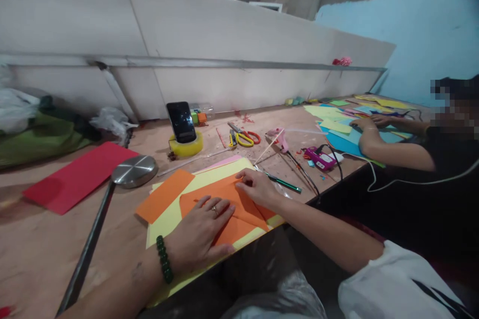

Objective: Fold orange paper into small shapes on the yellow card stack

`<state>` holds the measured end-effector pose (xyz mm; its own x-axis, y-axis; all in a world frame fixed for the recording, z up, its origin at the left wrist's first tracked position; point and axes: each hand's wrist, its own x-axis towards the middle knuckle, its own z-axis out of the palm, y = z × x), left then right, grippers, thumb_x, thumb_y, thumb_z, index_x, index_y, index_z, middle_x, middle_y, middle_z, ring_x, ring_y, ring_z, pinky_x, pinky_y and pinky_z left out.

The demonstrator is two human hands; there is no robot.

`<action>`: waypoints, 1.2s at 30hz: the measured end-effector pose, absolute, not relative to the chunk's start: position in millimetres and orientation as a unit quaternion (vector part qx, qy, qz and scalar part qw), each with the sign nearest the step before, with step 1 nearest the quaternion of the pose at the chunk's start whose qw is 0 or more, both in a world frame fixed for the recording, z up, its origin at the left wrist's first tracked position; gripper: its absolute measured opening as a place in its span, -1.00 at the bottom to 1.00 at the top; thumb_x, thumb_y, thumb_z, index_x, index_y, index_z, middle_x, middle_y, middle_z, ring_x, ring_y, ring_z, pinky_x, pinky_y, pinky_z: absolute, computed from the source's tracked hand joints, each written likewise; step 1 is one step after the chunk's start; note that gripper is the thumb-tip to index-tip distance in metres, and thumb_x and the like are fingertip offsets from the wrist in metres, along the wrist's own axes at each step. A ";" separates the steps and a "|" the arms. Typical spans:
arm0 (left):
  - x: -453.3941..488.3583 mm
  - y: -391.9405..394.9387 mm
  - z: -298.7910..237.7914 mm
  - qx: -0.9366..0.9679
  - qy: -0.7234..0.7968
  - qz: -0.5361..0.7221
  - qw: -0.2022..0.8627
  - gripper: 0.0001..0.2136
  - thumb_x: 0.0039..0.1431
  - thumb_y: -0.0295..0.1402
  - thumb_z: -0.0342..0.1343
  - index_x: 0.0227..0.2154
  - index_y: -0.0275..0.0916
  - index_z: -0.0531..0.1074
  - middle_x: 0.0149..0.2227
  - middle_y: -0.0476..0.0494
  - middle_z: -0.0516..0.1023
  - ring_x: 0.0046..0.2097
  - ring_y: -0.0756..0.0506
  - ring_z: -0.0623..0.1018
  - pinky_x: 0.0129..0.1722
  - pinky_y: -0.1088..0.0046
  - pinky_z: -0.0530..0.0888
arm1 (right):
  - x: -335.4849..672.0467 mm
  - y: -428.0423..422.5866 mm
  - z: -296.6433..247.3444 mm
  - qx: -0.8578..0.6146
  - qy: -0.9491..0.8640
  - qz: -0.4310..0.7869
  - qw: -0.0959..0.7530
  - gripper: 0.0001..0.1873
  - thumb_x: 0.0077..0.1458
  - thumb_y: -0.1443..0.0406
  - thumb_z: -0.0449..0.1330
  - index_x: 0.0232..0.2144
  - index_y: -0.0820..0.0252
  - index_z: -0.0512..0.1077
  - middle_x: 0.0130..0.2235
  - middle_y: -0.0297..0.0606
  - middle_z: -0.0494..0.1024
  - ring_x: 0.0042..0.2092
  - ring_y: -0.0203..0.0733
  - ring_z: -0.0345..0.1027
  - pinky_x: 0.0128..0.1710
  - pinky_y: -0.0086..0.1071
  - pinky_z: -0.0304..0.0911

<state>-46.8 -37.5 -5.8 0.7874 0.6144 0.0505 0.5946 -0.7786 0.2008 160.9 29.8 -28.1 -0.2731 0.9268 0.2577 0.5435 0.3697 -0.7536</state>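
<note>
A folded sheet of orange paper (243, 222) lies on a stack of pale yellow sheets (159, 224) at the table's front edge. My left hand (204, 224) rests flat on the orange paper, fingers stretched out, a ring and a green bead bracelet on it. At the paper's far edge, the thumb and bent fingers of my right hand (258, 188) close on it; part of that grip is hidden. A separate orange piece (165, 195) lies left of the folded one. Just beyond my right hand is a green and black cutter (284, 183).
Left are red paper (80, 177) and a round metal disc (135, 170) on a bar. Behind are a phone (181, 122) on a yellow tape roll (186, 145), scissors (245, 137) and a pink glue gun (281, 140). A co-worker's arm (396, 147) reaches over coloured papers at right.
</note>
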 end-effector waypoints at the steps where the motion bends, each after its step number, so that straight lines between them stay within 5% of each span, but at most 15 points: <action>1: -46.7 -37.9 -5.1 0.944 0.310 0.060 0.092 -0.32 0.20 0.10 -0.11 0.18 -0.37 0.26 0.12 -0.43 0.37 0.07 -0.37 0.35 0.08 -0.01 0.27 | 161.3 29.3 -28.8 -0.488 -0.749 0.275 0.354 -0.88 0.03 0.39 0.19 -0.30 0.21 0.43 -0.57 -0.49 0.34 -0.50 -0.33 0.20 -0.44 -0.46 0.08; 4: -43.8 -39.6 -2.4 0.947 0.295 0.058 0.110 -0.38 0.21 0.07 -0.11 0.16 -0.28 0.29 0.02 -0.36 0.41 -0.04 -0.31 0.37 -0.04 0.12 0.36 | 161.8 28.1 -30.3 -0.483 -0.748 0.278 0.362 -0.88 0.05 0.38 0.18 -0.29 0.20 0.42 -0.55 -0.48 0.36 -0.49 -0.32 0.21 -0.44 -0.47 0.08; 9: -30.3 -47.7 7.5 0.938 0.327 0.005 0.116 -0.36 0.14 0.11 -0.04 0.18 -0.15 0.28 -0.13 -0.32 0.39 -0.17 -0.30 0.34 -0.16 0.06 0.37 | 159.9 28.2 -31.0 -0.487 -0.740 0.281 0.369 -0.90 0.03 0.37 0.19 -0.32 0.17 0.43 -0.56 -0.49 0.33 -0.50 -0.33 0.20 -0.44 -0.47 0.09; 19: -11.4 -48.9 20.8 0.946 0.284 -0.036 0.154 -0.36 0.00 -0.08 0.14 0.10 -0.34 0.28 -0.07 -0.35 0.39 -0.10 -0.30 0.35 -0.11 0.12 0.40 | 158.1 28.7 -32.1 -0.493 -0.732 0.289 0.371 -0.87 0.02 0.39 0.19 -0.31 0.16 0.43 -0.58 -0.50 0.32 -0.49 -0.32 0.18 -0.44 -0.47 0.08; 28: 4.2 -61.7 14.0 0.938 0.314 -0.041 0.142 -0.32 -0.04 -0.16 0.20 0.20 -0.09 0.22 -0.06 -0.33 0.39 -0.09 -0.35 0.34 -0.11 0.01 0.34 | 157.8 27.0 -28.9 -0.499 -0.728 0.295 0.365 -0.87 0.03 0.39 0.19 -0.31 0.16 0.44 -0.56 -0.49 0.34 -0.48 -0.32 0.19 -0.44 -0.47 0.09; 36: 10.1 -70.4 8.6 0.935 0.325 -0.047 0.130 -0.15 0.00 0.04 0.18 0.31 -0.09 -0.02 -0.01 -0.35 0.38 -0.05 -0.35 0.34 -0.06 0.01 0.31 | 158.7 26.9 -34.6 -0.492 -0.736 0.281 0.371 -0.88 0.05 0.35 0.16 -0.29 0.16 0.43 -0.56 -0.47 0.37 -0.49 -0.30 0.22 -0.44 -0.45 0.10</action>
<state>10.1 -70.4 8.6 0.7837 0.5966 -0.1729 0.6212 -0.7542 0.2131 158.7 26.9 -34.6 -0.2411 0.9325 0.2690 0.5154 0.3579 -0.7786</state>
